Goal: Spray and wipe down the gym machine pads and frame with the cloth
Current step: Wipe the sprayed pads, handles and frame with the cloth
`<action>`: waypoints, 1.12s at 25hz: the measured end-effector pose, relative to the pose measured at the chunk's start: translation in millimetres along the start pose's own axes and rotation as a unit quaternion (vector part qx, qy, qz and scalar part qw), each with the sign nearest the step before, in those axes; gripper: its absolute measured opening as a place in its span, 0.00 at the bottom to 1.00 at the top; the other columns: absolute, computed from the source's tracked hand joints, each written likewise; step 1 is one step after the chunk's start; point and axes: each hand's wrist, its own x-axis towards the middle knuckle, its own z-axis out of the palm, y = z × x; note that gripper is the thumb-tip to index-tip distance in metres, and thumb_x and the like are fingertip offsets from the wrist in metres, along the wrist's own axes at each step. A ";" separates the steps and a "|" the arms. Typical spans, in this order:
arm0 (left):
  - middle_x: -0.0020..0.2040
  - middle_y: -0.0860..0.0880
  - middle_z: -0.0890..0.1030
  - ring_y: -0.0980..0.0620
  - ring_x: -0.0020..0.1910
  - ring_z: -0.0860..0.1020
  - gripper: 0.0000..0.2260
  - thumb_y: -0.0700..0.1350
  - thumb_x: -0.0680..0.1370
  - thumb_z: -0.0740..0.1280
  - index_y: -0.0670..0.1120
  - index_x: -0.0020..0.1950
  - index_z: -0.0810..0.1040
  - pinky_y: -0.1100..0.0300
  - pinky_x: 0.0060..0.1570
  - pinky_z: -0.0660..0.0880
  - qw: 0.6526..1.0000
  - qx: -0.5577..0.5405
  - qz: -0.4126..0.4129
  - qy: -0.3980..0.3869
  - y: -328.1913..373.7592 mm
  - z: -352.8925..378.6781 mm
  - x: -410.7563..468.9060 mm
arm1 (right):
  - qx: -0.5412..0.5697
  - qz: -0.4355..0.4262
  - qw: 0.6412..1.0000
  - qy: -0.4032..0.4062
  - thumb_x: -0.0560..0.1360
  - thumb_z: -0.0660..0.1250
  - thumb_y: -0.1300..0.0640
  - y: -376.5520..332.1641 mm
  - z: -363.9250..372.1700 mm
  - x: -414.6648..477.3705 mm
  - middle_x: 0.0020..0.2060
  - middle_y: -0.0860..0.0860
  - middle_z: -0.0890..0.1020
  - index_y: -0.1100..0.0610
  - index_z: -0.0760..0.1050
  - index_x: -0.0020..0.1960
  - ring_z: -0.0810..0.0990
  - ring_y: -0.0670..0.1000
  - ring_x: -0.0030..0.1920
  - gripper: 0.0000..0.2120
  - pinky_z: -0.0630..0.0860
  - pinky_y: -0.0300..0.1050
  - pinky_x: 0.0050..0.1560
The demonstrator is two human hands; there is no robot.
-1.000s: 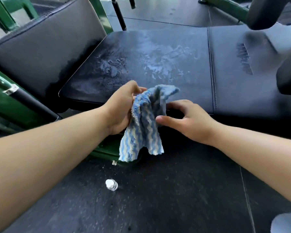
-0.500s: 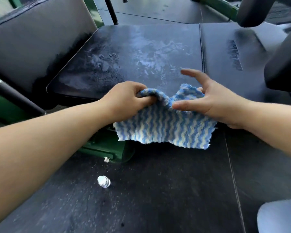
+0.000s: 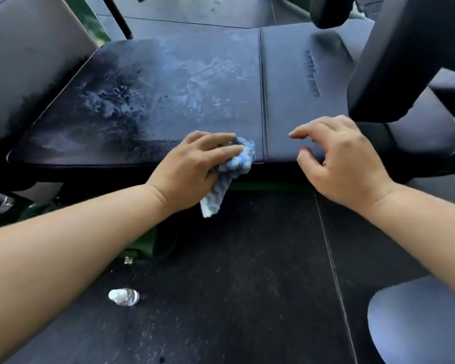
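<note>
Head view, looking down over both forearms. My left hand (image 3: 195,164) is closed around the blue-and-white striped cloth (image 3: 231,169), fingers curled over its bunched upper part and pressing it to the near edge of the black seat pad (image 3: 147,106); the loose tail of the cloth hangs below my grip, off the pad's front edge. My right hand (image 3: 344,164) holds nothing: its fingers are spread and slightly curled, beside the cloth and apart from it, over the near edge of the pad just past the stitched seam (image 3: 263,101) that runs away from my grip. Beyond my left knuckles the pad surface shows pale wet streaks and droplets. Left of the grip a grey back pad (image 3: 29,56) rises. Below my left forearm, on the dark floor (image 3: 234,298), lies a small white bottle (image 3: 124,297).
</note>
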 end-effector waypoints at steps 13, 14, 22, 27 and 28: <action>0.72 0.49 0.68 0.38 0.69 0.68 0.23 0.37 0.82 0.47 0.47 0.66 0.77 0.47 0.66 0.66 0.922 0.216 0.287 -0.146 -53.2 -4.3 -27.1 | -0.215 -0.054 0.974 -0.053 0.74 0.47 0.37 54.4 30.6 -1.1 0.73 0.54 0.66 0.53 0.66 0.73 0.63 0.53 0.74 0.33 0.55 0.53 0.74; 0.71 0.48 0.69 0.37 0.68 0.69 0.22 0.37 0.82 0.48 0.47 0.63 0.79 0.47 0.64 0.69 0.927 0.210 0.282 -0.135 -44.3 -3.6 -20.4 | -0.221 -0.057 0.973 -0.036 0.74 0.48 0.38 54.2 33.6 -0.9 0.72 0.55 0.68 0.54 0.67 0.72 0.66 0.54 0.73 0.33 0.57 0.54 0.73; 0.71 0.52 0.71 0.39 0.70 0.67 0.18 0.38 0.81 0.53 0.45 0.64 0.78 0.47 0.71 0.61 0.907 0.229 0.327 -0.132 -26.6 26.8 2.9 | -0.201 -0.081 0.975 0.039 0.75 0.52 0.41 54.9 40.3 -1.6 0.69 0.57 0.73 0.56 0.72 0.69 0.71 0.56 0.69 0.29 0.62 0.55 0.70; 0.71 0.51 0.70 0.39 0.69 0.69 0.21 0.37 0.82 0.48 0.43 0.62 0.79 0.47 0.68 0.63 0.897 0.227 0.341 -0.165 -42.6 -9.3 -10.4 | -0.210 -0.092 0.972 0.056 0.76 0.52 0.42 59.7 43.5 -2.4 0.68 0.58 0.73 0.57 0.72 0.69 0.71 0.56 0.69 0.28 0.64 0.56 0.70; 0.70 0.49 0.71 0.38 0.68 0.69 0.21 0.37 0.82 0.47 0.43 0.63 0.79 0.47 0.67 0.65 0.903 0.216 0.343 -0.143 -28.6 -6.4 1.1 | -0.206 -0.096 0.972 0.057 0.77 0.52 0.43 59.9 43.8 -1.9 0.68 0.58 0.73 0.58 0.72 0.69 0.72 0.56 0.69 0.28 0.64 0.56 0.70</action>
